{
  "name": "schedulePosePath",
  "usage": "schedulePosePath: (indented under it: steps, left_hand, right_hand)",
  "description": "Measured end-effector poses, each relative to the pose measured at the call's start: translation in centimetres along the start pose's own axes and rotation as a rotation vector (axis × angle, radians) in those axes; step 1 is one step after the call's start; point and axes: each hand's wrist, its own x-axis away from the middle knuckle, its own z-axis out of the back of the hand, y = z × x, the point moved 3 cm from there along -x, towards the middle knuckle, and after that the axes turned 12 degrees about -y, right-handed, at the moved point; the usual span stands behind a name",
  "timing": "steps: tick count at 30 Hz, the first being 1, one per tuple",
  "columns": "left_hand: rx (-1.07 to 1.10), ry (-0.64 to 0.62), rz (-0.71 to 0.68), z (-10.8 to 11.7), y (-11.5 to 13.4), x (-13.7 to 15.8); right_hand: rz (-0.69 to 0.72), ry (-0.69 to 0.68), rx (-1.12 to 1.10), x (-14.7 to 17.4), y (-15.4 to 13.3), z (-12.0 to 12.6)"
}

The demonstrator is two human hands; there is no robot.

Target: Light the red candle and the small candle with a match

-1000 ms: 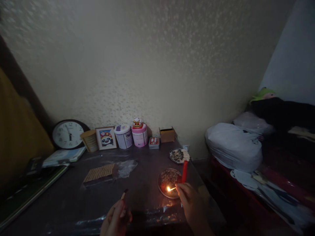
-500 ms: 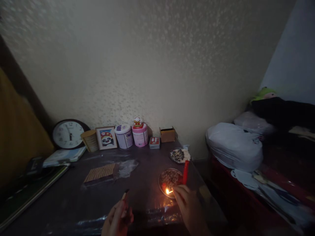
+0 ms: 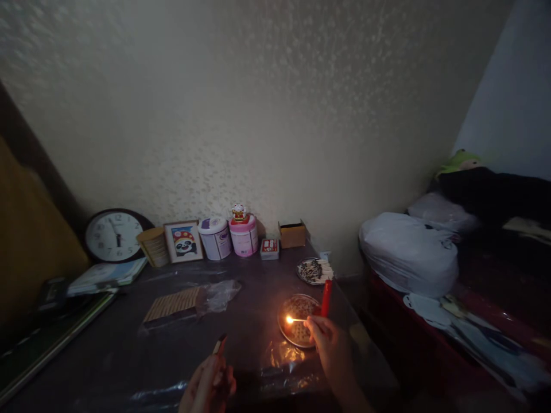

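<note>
Carefully: your right hand (image 3: 328,344) pinches a burning match (image 3: 296,320), light and brittle, by its far end; your left hand (image 3: 209,387) grips a matchbox (image 3: 218,345)

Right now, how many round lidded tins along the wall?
2, side by side at the table's back edge: the white-and-purple tin right of the panda picture, the pink tin beside it with a figurine on top.

Red candle (image 3: 326,297) lower middle, orange match flame (image 3: 288,319), pink tin (image 3: 243,236) and purple-white tin (image 3: 214,237) center, speckled cream wall (image 3: 258,115) up top.
</note>
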Motion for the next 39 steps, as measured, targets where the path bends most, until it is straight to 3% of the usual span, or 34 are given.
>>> schedulePosePath:
  steps: [13,20,34,39]
  left_hand:
    - [0.035,-0.025,0.026,0.3,-0.1,-0.6]
    - [0.006,0.036,0.056,1.4,-0.3,-1.2]
    - [0.006,-0.024,0.030,0.3,0.2,-0.4]
    - [0.011,0.051,0.060,0.7,0.4,-0.8]
  right_hand:
    - [0.049,0.014,0.068,-0.6,1.2,-0.8]
    - [0.063,0.003,0.087,-0.5,0.8,-0.9]
    - [0.058,0.026,0.071,-0.6,1.0,-0.6]
    - [0.080,0.025,0.088,-0.2,-0.1,-0.3]
